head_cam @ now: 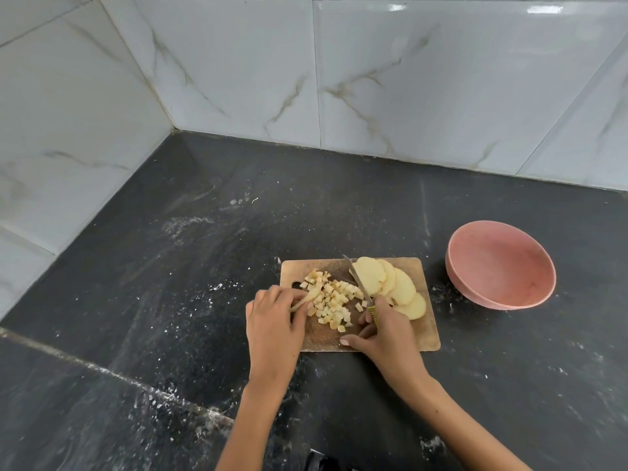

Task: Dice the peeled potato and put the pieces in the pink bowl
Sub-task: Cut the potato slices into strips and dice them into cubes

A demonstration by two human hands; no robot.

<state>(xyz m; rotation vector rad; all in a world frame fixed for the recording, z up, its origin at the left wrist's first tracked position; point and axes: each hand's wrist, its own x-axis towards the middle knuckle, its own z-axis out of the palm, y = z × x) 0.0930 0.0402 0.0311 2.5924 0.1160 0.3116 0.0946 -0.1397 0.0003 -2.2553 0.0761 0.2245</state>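
Note:
A small wooden cutting board [426,334] lies on the dark counter. Several pale potato slices [401,287] overlap on its right half, and a heap of small potato cubes [334,300] covers the middle. My right hand [387,331] grips a knife [358,278] by its yellow-green handle, the blade pointing away between the cubes and the slices. My left hand [272,321] sits at the board's left edge and pinches a thin curved potato strip [311,296]. The pink bowl [499,265] stands empty to the right of the board.
The black stone counter [204,266] carries white specks and smears around the board. White marble-look tiled walls [407,79] close off the back and the left side, meeting in a corner at upper left.

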